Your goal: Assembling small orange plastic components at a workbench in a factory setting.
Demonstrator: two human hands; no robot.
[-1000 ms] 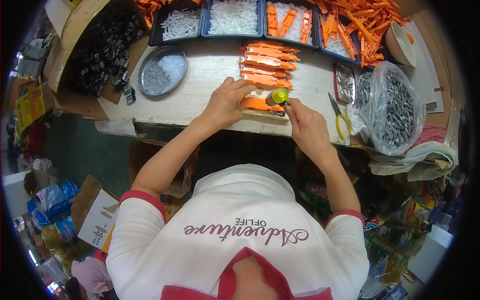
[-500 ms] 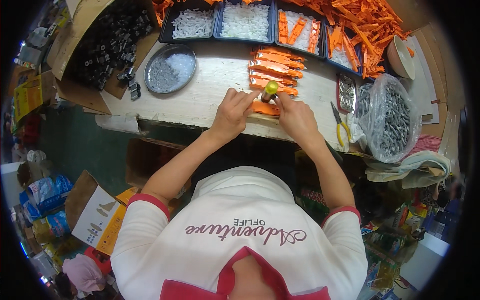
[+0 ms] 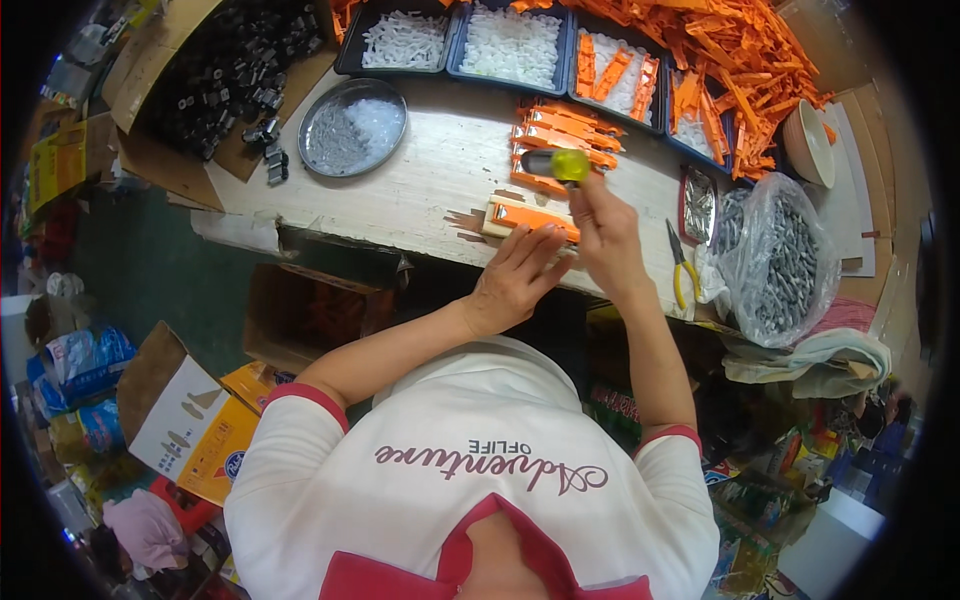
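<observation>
My right hand [image 3: 608, 232] is closed round the handle of a small mallet [image 3: 570, 166], whose head has a yellow-green end and a dark end. The mallet head is raised over the work table. Below it, an orange plastic part [image 3: 530, 216] lies on a pale wooden block [image 3: 492, 222] near the table's front edge. My left hand [image 3: 512, 285] has its fingers stretched out, their tips touching the near side of that part. Just beyond stands a row of similar orange parts [image 3: 565, 138], with metal pieces at their ends.
Trays of white pieces [image 3: 508, 45] line the back, beside a heap of orange parts [image 3: 735, 60]. At left are a round metal dish [image 3: 352, 128] and a carton of black pieces [image 3: 235, 75]. Yellow-handled pliers [image 3: 683, 265] and a bag of metal pins [image 3: 785, 260] lie at right.
The mallet has gone from upright to lying sideways, raised in my right hand. My left hand has drawn back toward me and flattened, uncovering the orange part and its block.
</observation>
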